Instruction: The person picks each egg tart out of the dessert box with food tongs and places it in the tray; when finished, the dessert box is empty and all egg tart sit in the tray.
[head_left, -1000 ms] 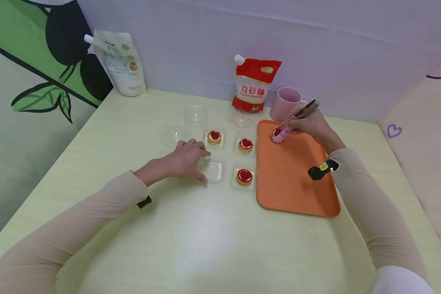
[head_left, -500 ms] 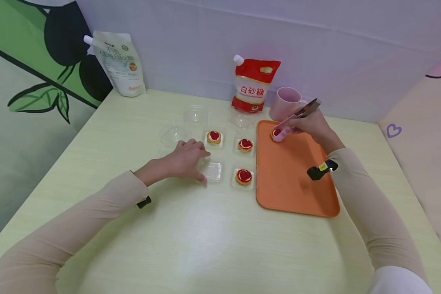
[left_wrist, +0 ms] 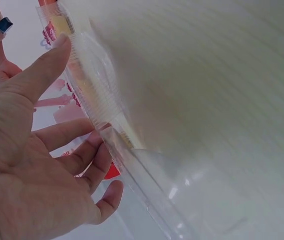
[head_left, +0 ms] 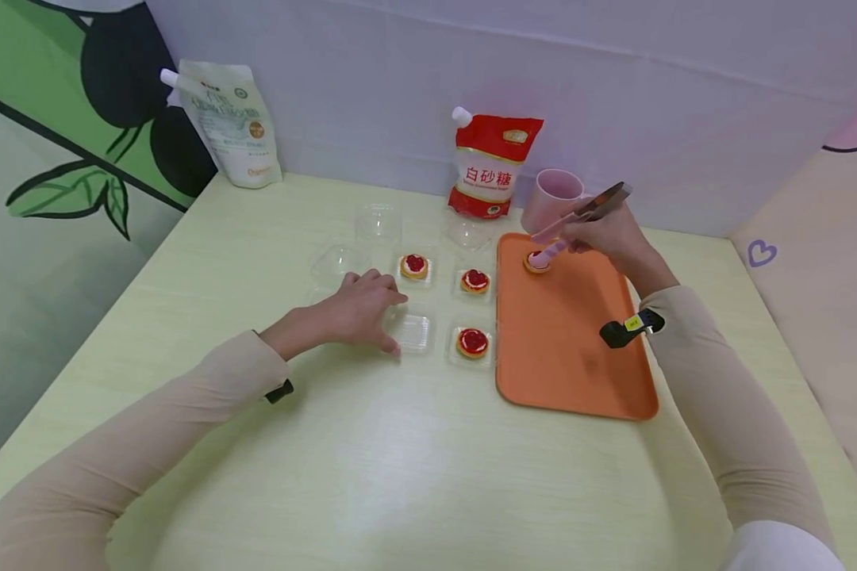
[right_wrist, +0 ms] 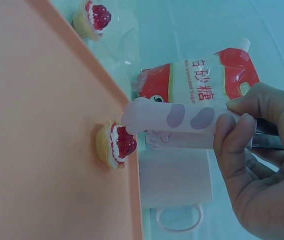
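In the head view, my left hand (head_left: 360,309) spans a clear plastic container base (head_left: 413,331), thumb at its near edge and index finger at its far edge. The left wrist view shows thumb and fingertips at the container's ridged rim (left_wrist: 94,97). My right hand (head_left: 603,234) grips tongs (right_wrist: 174,117) with pink paw-shaped tips and metal handles. Their two arms stand apart beside a small tart (right_wrist: 113,145) with cream and red topping. That tart lies at the far left of an orange tray (head_left: 571,349); the tongs partly cover it in the head view.
Several clear containers stand left of the tray; three bases hold tarts (head_left: 473,343), (head_left: 475,281), (head_left: 414,266). Clear domed lids (head_left: 378,226) lie behind. A red sugar pouch (head_left: 493,166) and pink mug (head_left: 551,200) stand by the back wall, a pale pouch (head_left: 232,127) at the back left.
The tongs' arms have spread apart and shifted slightly over the tart on the tray, with my right hand turning a little. My left hand keeps its place at the container.
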{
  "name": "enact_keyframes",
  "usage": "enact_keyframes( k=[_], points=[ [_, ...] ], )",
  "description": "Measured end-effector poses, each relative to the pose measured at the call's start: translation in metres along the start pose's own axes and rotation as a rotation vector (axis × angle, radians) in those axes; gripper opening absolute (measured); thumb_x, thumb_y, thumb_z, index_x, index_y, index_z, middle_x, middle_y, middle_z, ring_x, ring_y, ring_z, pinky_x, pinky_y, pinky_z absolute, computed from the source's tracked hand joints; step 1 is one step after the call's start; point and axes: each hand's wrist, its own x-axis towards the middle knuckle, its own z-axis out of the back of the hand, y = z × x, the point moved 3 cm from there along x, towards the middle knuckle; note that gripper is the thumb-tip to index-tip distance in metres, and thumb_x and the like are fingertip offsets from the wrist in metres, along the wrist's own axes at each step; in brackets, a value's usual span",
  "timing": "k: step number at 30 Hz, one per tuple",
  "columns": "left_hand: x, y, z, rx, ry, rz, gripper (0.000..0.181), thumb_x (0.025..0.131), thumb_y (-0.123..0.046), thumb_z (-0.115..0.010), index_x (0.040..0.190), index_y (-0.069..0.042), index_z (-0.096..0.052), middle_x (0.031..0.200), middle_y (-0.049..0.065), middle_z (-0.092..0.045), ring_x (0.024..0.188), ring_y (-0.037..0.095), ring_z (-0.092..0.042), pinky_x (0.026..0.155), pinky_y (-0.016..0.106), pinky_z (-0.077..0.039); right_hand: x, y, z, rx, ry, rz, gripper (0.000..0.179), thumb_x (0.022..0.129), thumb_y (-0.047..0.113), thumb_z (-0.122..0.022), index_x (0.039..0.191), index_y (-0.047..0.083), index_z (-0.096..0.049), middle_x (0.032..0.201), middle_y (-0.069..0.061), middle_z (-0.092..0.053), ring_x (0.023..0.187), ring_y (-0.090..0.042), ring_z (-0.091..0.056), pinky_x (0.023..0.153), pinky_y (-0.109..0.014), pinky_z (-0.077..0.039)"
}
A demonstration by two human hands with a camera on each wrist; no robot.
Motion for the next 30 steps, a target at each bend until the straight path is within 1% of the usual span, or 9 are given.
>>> enact_keyframes(
  k=[4, 8, 12, 16, 20, 23, 25, 27, 30],
  points=[
    [0.000, 0.000, 0.001, 0.004, 0.011, 0.002, 0.086, 0.070, -0.044, -0.090, 0.140, -0.005, -0.057, 0.130, 0.012, -0.057, 0.122, 0.030, -0.045, 0.104, 0.052, -0.030, -0.003, 0.006, -0.002, 0.001, -0.001, 0.000, 0.035, 0.089, 0.005, -0.071, 0.119, -0.010, -0.060, 0.077, 0.007, -0.067, 0.057, -0.010, -0.064, 0.060, -0.021, -0.056],
    [0.000, 0.000, 0.003, 0.019, 0.020, -0.001, 0.087, 0.070, -0.046, -0.089, 0.140, -0.005, -0.057, 0.129, 0.012, -0.057, 0.121, 0.030, -0.045, 0.103, 0.052, -0.030, -0.005, 0.011, -0.005, -0.004, -0.008, -0.023, 0.037, 0.090, 0.007, -0.072, 0.121, -0.007, -0.058, 0.083, 0.006, -0.066, 0.059, -0.011, -0.065, 0.061, -0.022, -0.056],
    [0.000, 0.000, 0.004, 0.033, 0.026, -0.013, 0.087, 0.070, -0.046, -0.089, 0.140, -0.006, -0.057, 0.129, 0.012, -0.057, 0.122, 0.031, -0.045, 0.102, 0.052, -0.031, -0.007, 0.016, -0.009, 0.006, -0.012, -0.036, 0.038, 0.089, 0.007, -0.072, 0.121, -0.007, -0.059, 0.083, 0.006, -0.067, 0.059, -0.011, -0.066, 0.061, -0.022, -0.056],
    [0.000, 0.001, 0.003, 0.039, 0.027, -0.027, 0.089, 0.069, -0.046, -0.089, 0.141, -0.006, -0.056, 0.131, 0.012, -0.056, 0.123, 0.031, -0.045, 0.101, 0.052, -0.032, -0.008, 0.017, -0.012, 0.013, -0.006, -0.028, 0.037, 0.090, 0.009, -0.073, 0.121, -0.007, -0.060, 0.080, 0.007, -0.068, 0.059, -0.010, -0.066, 0.062, -0.022, -0.057],
    [-0.001, 0.001, 0.004, 0.033, 0.023, -0.026, 0.090, 0.070, -0.047, -0.089, 0.144, -0.009, -0.053, 0.133, 0.012, -0.055, 0.123, 0.031, -0.044, 0.101, 0.053, -0.032, -0.008, 0.020, -0.016, 0.001, 0.000, -0.015, 0.037, 0.090, 0.011, -0.073, 0.120, -0.006, -0.061, 0.087, 0.002, -0.070, 0.060, -0.011, -0.066, 0.062, -0.022, -0.056],
    [-0.002, 0.002, 0.010, 0.010, 0.012, -0.023, 0.091, 0.072, -0.047, -0.088, 0.146, -0.011, -0.051, 0.134, 0.013, -0.054, 0.123, 0.032, -0.044, 0.102, 0.055, -0.031, -0.008, 0.023, -0.021, -0.007, 0.008, -0.005, 0.034, 0.091, 0.013, -0.072, 0.119, -0.004, -0.062, 0.097, -0.005, -0.070, 0.062, -0.013, -0.065, 0.063, -0.022, -0.056],
    [-0.001, 0.004, 0.016, -0.006, 0.001, -0.023, 0.089, 0.073, -0.048, -0.086, 0.147, -0.012, -0.050, 0.135, 0.014, -0.054, 0.124, 0.034, -0.044, 0.102, 0.057, -0.032, -0.007, 0.026, -0.024, -0.005, 0.014, -0.001, 0.031, 0.091, 0.013, -0.072, 0.117, -0.001, -0.063, 0.101, -0.007, -0.070, 0.063, -0.013, -0.065, 0.063, -0.023, -0.056],
    [0.002, 0.009, 0.023, -0.018, -0.021, -0.015, 0.086, 0.076, -0.049, -0.084, 0.147, -0.012, -0.050, 0.135, 0.015, -0.054, 0.125, 0.035, -0.044, 0.102, 0.058, -0.032, -0.006, 0.029, -0.028, 0.012, 0.028, 0.008, 0.030, 0.091, 0.012, -0.072, 0.116, 0.000, -0.062, 0.101, -0.006, -0.072, 0.064, -0.014, -0.066, 0.063, -0.024, -0.056],
    [0.010, 0.019, 0.035, -0.029, -0.073, 0.004, 0.080, 0.081, -0.049, -0.080, 0.145, -0.011, -0.051, 0.136, 0.018, -0.053, 0.127, 0.037, -0.044, 0.101, 0.058, -0.034, -0.003, 0.032, -0.035, 0.044, 0.049, -0.010, 0.030, 0.090, 0.013, -0.073, 0.116, 0.002, -0.061, 0.096, -0.002, -0.074, 0.066, -0.016, -0.067, 0.065, -0.025, -0.057]
  ],
)
